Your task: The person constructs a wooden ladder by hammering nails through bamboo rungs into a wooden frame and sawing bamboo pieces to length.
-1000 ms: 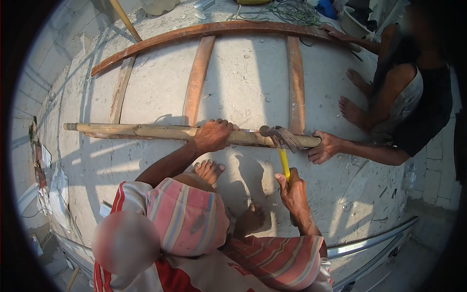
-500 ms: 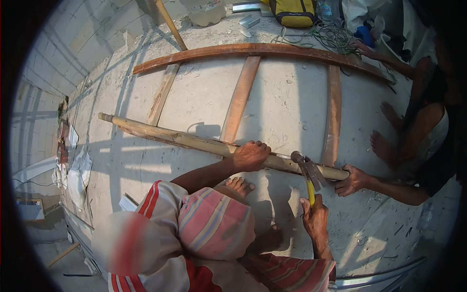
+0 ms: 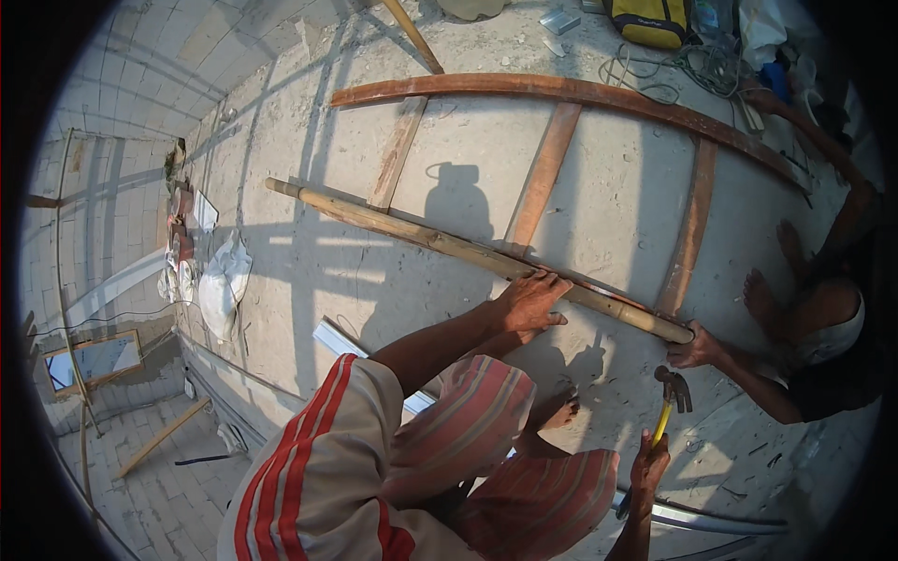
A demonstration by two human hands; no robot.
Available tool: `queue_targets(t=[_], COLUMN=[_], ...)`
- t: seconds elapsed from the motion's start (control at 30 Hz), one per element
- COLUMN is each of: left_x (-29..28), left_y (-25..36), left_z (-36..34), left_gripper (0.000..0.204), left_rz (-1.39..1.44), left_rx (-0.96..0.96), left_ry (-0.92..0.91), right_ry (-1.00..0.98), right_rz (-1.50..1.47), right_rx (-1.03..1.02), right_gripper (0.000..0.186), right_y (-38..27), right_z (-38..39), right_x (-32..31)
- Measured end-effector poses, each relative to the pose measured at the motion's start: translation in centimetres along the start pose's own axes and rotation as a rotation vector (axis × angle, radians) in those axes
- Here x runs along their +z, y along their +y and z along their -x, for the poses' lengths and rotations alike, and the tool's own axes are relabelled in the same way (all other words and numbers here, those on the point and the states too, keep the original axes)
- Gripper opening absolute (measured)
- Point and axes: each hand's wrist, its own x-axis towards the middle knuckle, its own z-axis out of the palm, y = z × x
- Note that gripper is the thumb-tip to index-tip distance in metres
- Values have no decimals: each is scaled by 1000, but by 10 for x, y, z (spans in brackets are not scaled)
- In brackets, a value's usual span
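A bamboo pole [image 3: 421, 236] lies along the near side of a reddish-brown wooden frame [image 3: 543, 178] on the floor. My left hand [image 3: 535, 297] is laid over the pole right of its middle, fingers across it and thumb on the near side. My right hand [image 3: 650, 460] is closed round the yellow handle of a claw hammer [image 3: 666, 397]. The hammer stands head up, below the pole's right end and apart from it. A co-worker's hand [image 3: 690, 348] holds that right end.
The co-worker [image 3: 823, 318] crouches at the right, the other arm reaching to the frame's far beam. Metal profiles [image 3: 711, 519] lie at the lower right. Tangled rope [image 3: 697, 70] and a yellow-black bag [image 3: 650, 23] are at the far right. A white sack [image 3: 224, 285] lies left.
My right hand has drawn the hammer down and away from the pole. The left hand's fingers lie straighter on the bamboo. The whole view has shifted, so the frame appears farther right.
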Motion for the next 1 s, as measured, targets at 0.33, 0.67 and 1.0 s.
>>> queue_targets(t=[0.33,0.67,1.0], left_x=[-90,-74,-93], left_y=[-8,27,-75], left_z=[280,462,545], left_gripper=[59,59,50], left_rz=[304,637,809], left_rx=[-584,-1035,-1224], left_ry=[-24,130,439], right_ry=[-282,-575,-467], right_rz=[186,523,520], right_rx=[119,96,411], right_gripper=[33,42,32], right_y=[-8,-88,-125], right_z=[130,115,116], right_x=[-43,-78,-78])
